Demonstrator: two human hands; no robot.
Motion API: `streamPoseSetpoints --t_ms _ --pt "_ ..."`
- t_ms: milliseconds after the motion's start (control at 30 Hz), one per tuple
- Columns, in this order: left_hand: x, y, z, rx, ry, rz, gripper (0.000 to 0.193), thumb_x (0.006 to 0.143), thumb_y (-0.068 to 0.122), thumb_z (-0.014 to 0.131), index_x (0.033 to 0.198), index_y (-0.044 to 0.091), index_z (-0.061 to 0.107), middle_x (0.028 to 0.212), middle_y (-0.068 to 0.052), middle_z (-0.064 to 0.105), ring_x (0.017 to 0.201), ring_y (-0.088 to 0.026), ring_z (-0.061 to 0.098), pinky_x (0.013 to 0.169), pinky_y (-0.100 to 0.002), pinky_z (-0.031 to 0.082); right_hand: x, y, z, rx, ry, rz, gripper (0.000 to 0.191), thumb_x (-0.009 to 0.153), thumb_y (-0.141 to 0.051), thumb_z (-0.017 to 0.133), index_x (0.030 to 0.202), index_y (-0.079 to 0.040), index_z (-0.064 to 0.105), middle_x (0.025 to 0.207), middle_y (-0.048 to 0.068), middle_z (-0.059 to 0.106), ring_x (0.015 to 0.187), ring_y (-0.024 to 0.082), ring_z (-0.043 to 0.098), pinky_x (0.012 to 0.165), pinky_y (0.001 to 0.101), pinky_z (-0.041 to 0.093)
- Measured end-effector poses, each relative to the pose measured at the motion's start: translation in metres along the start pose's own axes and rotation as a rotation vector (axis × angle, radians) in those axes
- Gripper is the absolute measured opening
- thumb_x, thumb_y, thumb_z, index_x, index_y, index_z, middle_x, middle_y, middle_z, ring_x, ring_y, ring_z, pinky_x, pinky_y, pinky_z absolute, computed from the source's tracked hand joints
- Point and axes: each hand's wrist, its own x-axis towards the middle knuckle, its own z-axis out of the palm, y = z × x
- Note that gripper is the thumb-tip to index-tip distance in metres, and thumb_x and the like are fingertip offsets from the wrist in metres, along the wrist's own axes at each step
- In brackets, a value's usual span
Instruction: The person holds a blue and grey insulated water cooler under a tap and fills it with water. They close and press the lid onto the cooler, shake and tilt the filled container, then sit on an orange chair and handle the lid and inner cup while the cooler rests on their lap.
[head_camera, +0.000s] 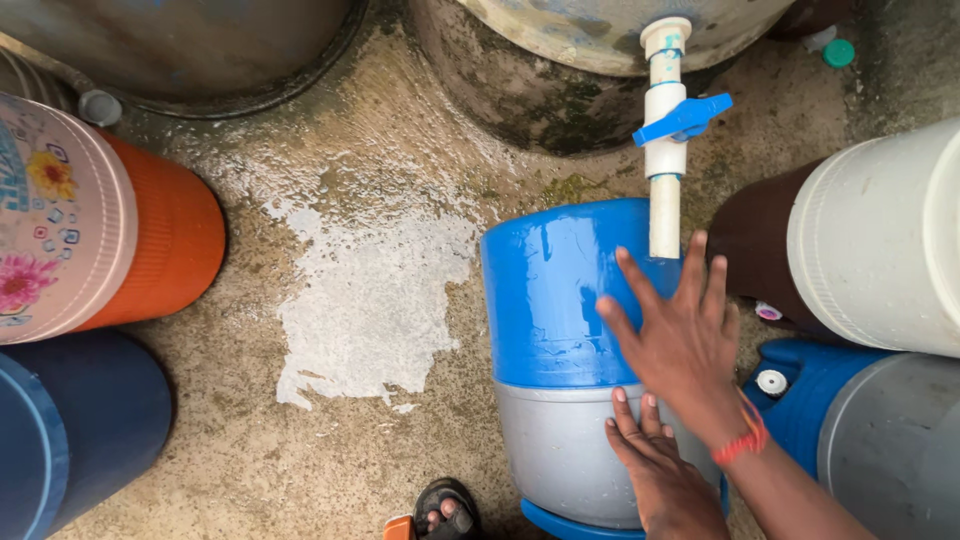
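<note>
A blue water container (545, 290) with a grey lower band (560, 450) lies under a white plastic pipe (664, 200) that has a blue valve handle (685, 118). My right hand (680, 345), with an orange band at the wrist, lies flat on the blue part just below the pipe's end, fingers spread. Lower down, my left hand (655, 470) presses flat against the grey band. Neither hand wraps around anything.
Wet concrete floor (360, 300) with a pale patch. An orange cooler with a flowered lid (165, 240) and a dark blue drum (80, 430) stand at left. A white drum (880, 230) and another blue-grey container (860, 430) crowd the right. Large tanks (520, 90) stand behind. A sandalled foot (445, 510) is at the bottom.
</note>
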Motion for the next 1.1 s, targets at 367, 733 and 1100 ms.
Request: streamPoseSetpoints --t_ms 367,733,1100 --pt "0.001 0.0 -0.001 -0.093 0.073 -0.008 0.078 0.105 0.048 0.033 0.165 0.007 0.004 0.17 -0.018 -0.022 0.147 -0.061 -0.024 0.111 -0.075 -0.009 -0.002 -0.005 -0.004 -0.018 -0.003 -0.056 0.07 0.09 -0.069 0.047 0.154 -0.041 0.042 0.164 0.03 0.01 0.146 0.057 0.02 0.095 0.0726 0.045" --pt "0.002 -0.003 -0.003 -0.146 0.143 -0.035 0.08 0.105 0.047 0.037 0.165 0.004 0.007 0.169 -0.021 -0.018 0.148 -0.059 -0.023 0.111 -0.074 -0.009 -0.004 0.008 0.025 0.043 -0.089 -0.12 0.07 0.093 -0.063 0.047 0.159 -0.041 0.036 0.163 0.029 0.012 0.147 0.055 0.018 0.105 0.0677 0.037" --pt "0.0 -0.019 -0.018 -0.239 0.098 0.001 0.086 0.1 0.053 0.043 0.165 0.009 0.007 0.169 -0.009 -0.021 0.151 -0.051 -0.023 0.118 -0.07 -0.01 0.011 0.021 0.049 -0.076 0.298 -0.679 0.077 0.082 -0.071 0.054 0.147 -0.032 0.044 0.157 0.025 0.032 0.144 0.053 0.028 0.097 0.0696 0.028"
